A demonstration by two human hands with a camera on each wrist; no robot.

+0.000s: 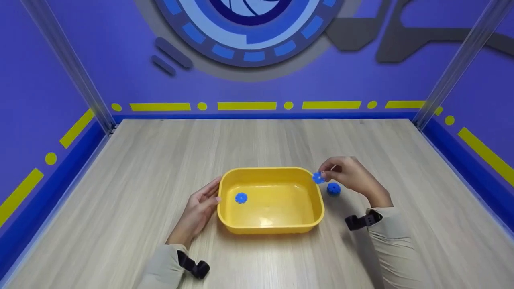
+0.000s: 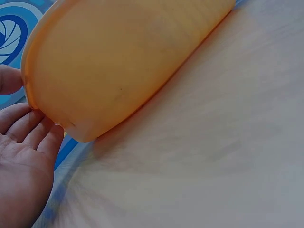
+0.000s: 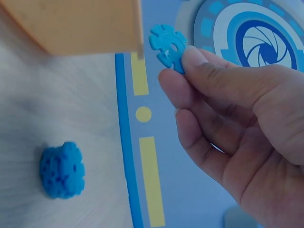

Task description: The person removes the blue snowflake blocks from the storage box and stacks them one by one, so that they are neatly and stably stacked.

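Note:
A yellow plastic tub [image 1: 271,230] stands on the table. My left hand [image 1: 199,210] grips its left end, thumb at the rim and fingers against the outer wall. Inside lies one blue notched disc [image 1: 241,198], toward the left. Over the tub's right rim my right hand [image 1: 348,175] pinches another blue interlocking disc [image 1: 319,177] between thumb and index finger; the right wrist view shows this disc [image 3: 167,43] with its notched edge and centre slot. Just below that hand, a stack of blue discs [image 1: 333,189] sits on the table beside the tub.
The pale wood-grain table [image 1: 168,160] ends at a blue back wall [image 1: 249,90] with yellow marks. Blue side walls [image 1: 36,100] flank it. A black strap with a small camera [image 1: 363,220] is on the right wrist, and a similar strap [image 1: 193,265] on the left.

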